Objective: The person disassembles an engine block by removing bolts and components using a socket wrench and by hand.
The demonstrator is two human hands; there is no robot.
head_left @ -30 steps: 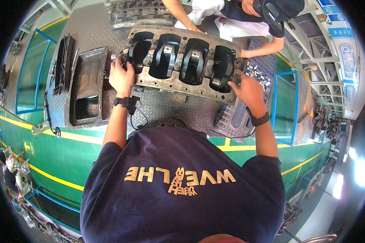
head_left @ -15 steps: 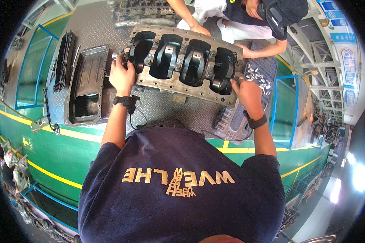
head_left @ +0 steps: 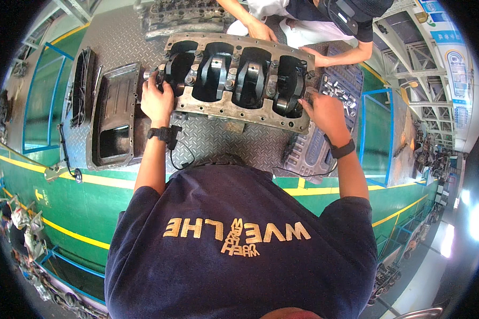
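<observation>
The engine block (head_left: pixel 231 104) lies slightly aslant on the tread-plate counter (head_left: pixel 205 135), its crankshaft (head_left: pixel 252 68) exposed between the bearing caps. The left hand (head_left: pixel 157 103) is closed around the crankshaft's near-left end; the right hand (head_left: pixel 329 115) is curled at the block's right end — whether it grips block or crankshaft, I cannot tell. A co-worker's hands (head_left: pixel 262 31) are by the block's far side. An oil pan (head_left: pixel 117 94) lies to the left, a socket case (head_left: pixel 313 153) to the right — a cylinder head (head_left: pixel 185 21) beyond.
</observation>
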